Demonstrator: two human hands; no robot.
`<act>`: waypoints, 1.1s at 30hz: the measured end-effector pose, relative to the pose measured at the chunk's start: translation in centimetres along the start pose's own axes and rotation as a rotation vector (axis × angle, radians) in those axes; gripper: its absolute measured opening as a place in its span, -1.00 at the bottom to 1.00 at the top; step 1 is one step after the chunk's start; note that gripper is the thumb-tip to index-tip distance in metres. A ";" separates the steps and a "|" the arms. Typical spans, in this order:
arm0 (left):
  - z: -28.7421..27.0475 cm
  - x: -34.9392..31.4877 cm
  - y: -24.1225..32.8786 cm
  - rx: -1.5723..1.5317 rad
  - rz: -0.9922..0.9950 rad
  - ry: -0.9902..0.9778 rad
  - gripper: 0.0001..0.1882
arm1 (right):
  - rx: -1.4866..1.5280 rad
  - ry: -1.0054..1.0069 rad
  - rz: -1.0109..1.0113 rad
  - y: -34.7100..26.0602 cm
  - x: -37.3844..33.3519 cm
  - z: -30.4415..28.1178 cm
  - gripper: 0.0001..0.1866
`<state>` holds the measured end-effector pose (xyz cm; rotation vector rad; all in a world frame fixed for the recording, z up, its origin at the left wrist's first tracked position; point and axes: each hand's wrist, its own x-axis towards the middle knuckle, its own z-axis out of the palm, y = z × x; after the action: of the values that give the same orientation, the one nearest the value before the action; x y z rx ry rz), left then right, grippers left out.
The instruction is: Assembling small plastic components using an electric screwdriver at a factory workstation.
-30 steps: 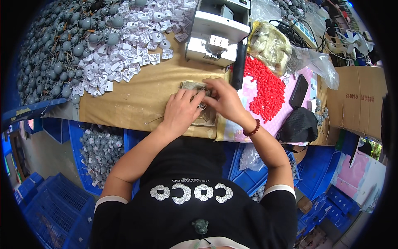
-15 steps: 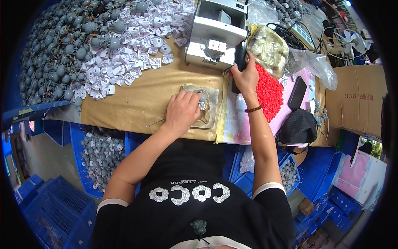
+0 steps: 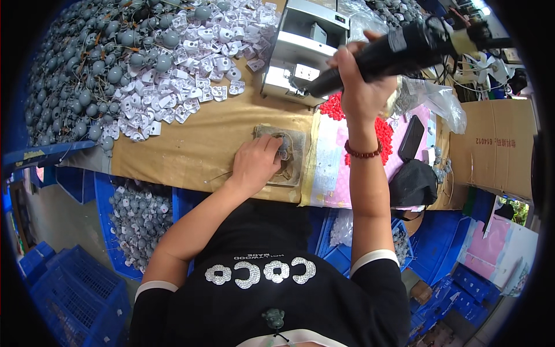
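Note:
My right hand (image 3: 365, 95) is wrapped round a black electric screwdriver (image 3: 396, 53), raised above the right side of the bench. Its narrow tip points left, in front of a grey-white box machine (image 3: 317, 36). My left hand (image 3: 256, 163) rests on a flat work fixture (image 3: 296, 151) near the bench's front edge. Its fingertips are pressed to a small grey round-headed part (image 3: 284, 144) in the fixture's recess, partly hidden by the fingers. A thin wire (image 3: 218, 177) sticks out to the left from under that hand.
Grey ball-shaped parts (image 3: 69, 81) and white plastic pieces (image 3: 167, 98) heap up at the left. Red pieces (image 3: 383, 132), a black phone (image 3: 411, 137), a black cloth bag (image 3: 414, 184) and a cardboard box (image 3: 497, 147) are on the right. A blue bin of parts (image 3: 139, 225) stands below.
My right hand has lifted the screwdriver from beside the machine and swung it up and to the right. My left hand stays on the part in the fixture.

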<state>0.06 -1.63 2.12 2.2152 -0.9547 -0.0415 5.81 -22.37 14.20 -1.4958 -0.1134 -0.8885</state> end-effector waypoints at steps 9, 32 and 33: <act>0.0 0.1 -0.4 -0.015 0.036 0.025 -0.61 | -0.160 -0.113 0.177 2.3 1.0 1.6 -0.45; -0.2 0.0 -0.2 -0.007 -0.007 -0.042 -0.67 | -0.169 -0.142 0.311 0.2 0.3 2.1 -0.47; -0.3 0.0 -0.2 0.003 -0.021 -0.053 -0.67 | -0.144 -0.140 0.317 -0.6 -0.5 2.1 -0.45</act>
<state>0.29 -1.34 2.18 2.2365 -0.9611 -0.1090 6.06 -20.22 14.68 -1.6544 0.0855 -0.5456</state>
